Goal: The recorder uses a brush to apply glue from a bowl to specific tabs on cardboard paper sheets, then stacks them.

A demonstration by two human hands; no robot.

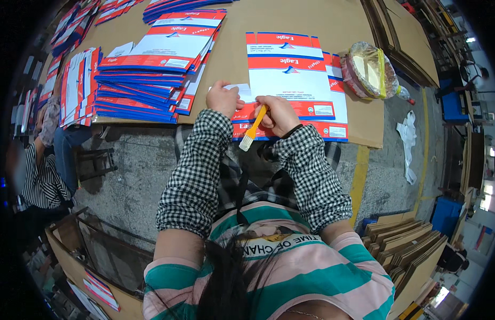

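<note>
The yellow-handled brush (254,127) slants toward the person and slightly left, bristles at the blanks' near edge; the right hand (280,115) is closed round its handle; the left hand (224,100), fingers curled beside a white flap (240,88), has a grip I cannot tell; beyond, a flat carton blank (290,72) lies opposite the bristles' direction; the plastic-lined tub (352,81) stands rightward, nearer the right hand.

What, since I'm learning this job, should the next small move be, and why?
Perhaps swing the brush over the flat cartons: the right hand grips it with bristles pointing toward the wearer's body, while the left hand is at the cartons' left side.
</note>
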